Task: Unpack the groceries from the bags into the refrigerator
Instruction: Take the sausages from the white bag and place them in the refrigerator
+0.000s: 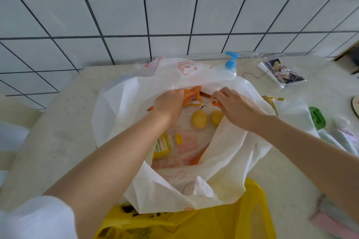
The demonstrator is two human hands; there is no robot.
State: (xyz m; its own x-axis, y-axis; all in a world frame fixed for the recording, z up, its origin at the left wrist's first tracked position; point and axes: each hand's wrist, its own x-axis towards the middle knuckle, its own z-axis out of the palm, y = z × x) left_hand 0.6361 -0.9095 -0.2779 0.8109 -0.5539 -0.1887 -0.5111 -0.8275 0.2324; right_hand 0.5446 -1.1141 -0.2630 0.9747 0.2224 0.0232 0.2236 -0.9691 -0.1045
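Inside the white bag point(229, 153) our left hand point(169, 104) has its fingers curled round a bunch of carrots point(191, 94) at the bag's far side. Our right hand point(236, 107), just right of it, pinches something small and orange at the fingertips; can't tell what. Two yellow fruits point(199, 119) lie on the bag's floor btwn our wrists, a yellow packet point(161, 146) nearer us under the left forearm. A yellow bag point(223, 225) sits at the white bag's near edge. Blue clip point(231, 61) w/ clear wrap just beyond the bag's far rim; green roll point(317, 118) well to its right on the counter point(58, 132).
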